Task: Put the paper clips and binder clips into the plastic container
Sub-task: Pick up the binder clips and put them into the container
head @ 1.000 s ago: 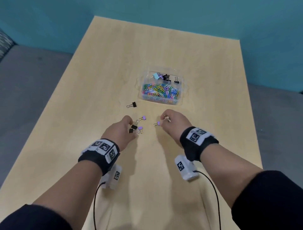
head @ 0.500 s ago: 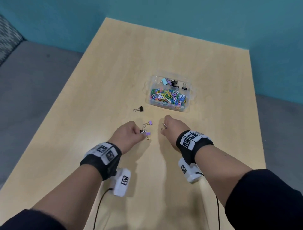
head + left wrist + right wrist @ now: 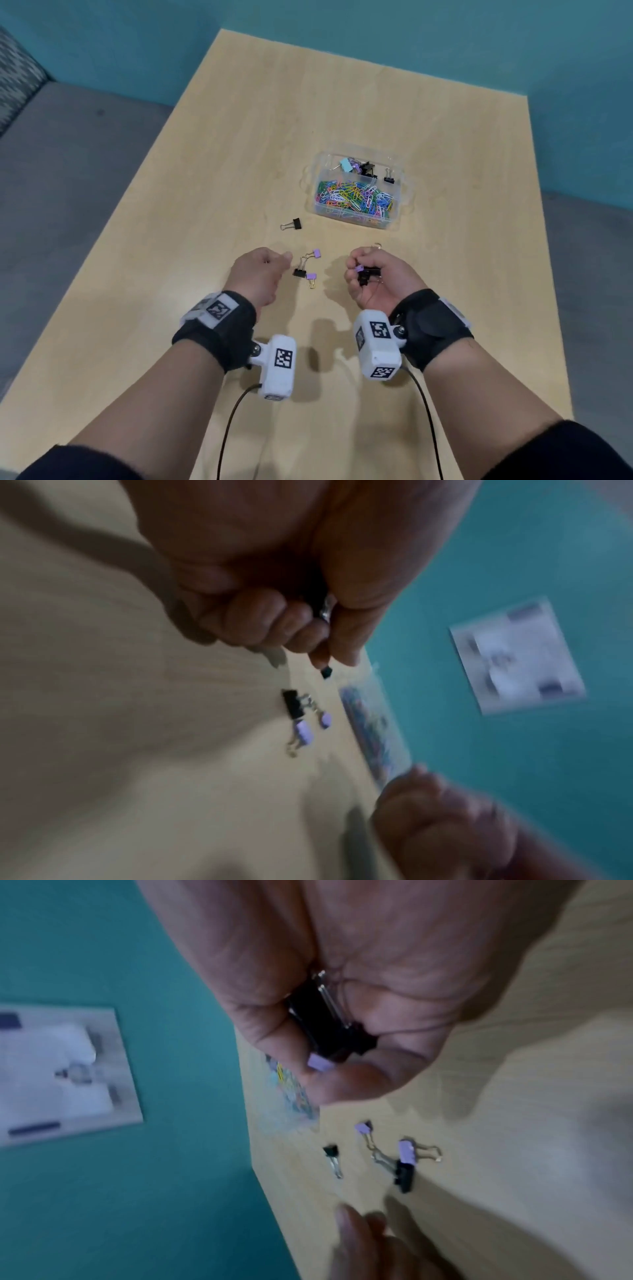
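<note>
A clear plastic container (image 3: 399, 192) holds coloured paper clips in its near section and several binder clips in its far section. My right hand (image 3: 363, 274) is turned palm up and grips black binder clips and a purple one (image 3: 320, 1062); a wire handle pokes out above the fingers. My left hand (image 3: 277, 263) is curled, and the left wrist view shows a black binder clip (image 3: 320, 607) pinched in it. Between the hands lie a black clip (image 3: 299, 273) and two purple clips (image 3: 311, 276) (image 3: 317, 253). A lone black binder clip (image 3: 293, 224) lies left of the container.
The wooden table (image 3: 342, 113) ends at a teal wall behind and grey floor on both sides. A patterned seat (image 3: 13, 68) is at the far left. Black cables trail from the wrist cameras towards me. A blurred poster (image 3: 514, 656) hangs on the wall.
My right hand has picked up the purple clip by its fingers and turned palm up, showing the clips it holds. My left hand has drawn back a little from the three clips.
</note>
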`<state>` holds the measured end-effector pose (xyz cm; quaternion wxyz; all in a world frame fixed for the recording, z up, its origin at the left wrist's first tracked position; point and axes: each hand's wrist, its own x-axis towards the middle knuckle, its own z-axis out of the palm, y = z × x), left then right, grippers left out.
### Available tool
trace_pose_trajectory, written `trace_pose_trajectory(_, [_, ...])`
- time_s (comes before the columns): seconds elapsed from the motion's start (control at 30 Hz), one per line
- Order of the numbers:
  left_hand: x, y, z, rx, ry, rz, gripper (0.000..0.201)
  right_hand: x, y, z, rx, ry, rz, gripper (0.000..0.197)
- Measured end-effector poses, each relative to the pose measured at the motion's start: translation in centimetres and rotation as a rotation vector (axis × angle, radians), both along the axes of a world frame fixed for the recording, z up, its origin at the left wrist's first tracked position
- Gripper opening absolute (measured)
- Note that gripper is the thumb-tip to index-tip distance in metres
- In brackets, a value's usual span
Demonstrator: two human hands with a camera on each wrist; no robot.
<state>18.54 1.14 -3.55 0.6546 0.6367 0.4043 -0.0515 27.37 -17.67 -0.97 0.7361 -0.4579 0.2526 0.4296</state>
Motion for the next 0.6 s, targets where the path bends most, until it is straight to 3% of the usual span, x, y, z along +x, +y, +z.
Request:
trace_pose_trajectory(0.1, [1.3, -1.1, 0.1, 0.582, 0.161, -0.345, 0.034, -0.7, 1.5, -0.7, -0.33, -0.252, 0.275, 0.011])
trace_pose_trajectory(0.17, [2.1, -1.6, 0.1, 0.761, 0.22, -0.493, 0.039, -1.1, 2.7, -1.3, -0.607, -0.57, 0.566, 0.022])
trace_pose_trajectory(0.23, [2.7, -1.6, 0.0, 0.821, 0.269, -0.57, 0.041, -1.4, 3.8, -1.5, -0.816, -0.861, 0.852, 0.034])
trace_pose_trajectory(0.33, [3.0, -1.0, -0.1, 0.822, 0.315, -0.629, 0.036, -1.6, 5.2, -1.7, -0.963, -1.099, 1.17, 0.04])
trace_pose_trajectory(0.43, [2.7, -0.4, 0.0, 0.816, 0.335, -0.636, 0.032, -1.5, 6.3, -2.0, -1.018, -1.198, 1.307, 0.027])
trace_pose_trajectory(0.6, [2.6, 0.4, -0.4, 0.746, 0.361, -0.612, 0.02, -1.5, 7.2, -1.6, -0.984, -1.177, 1.43, 0.014])
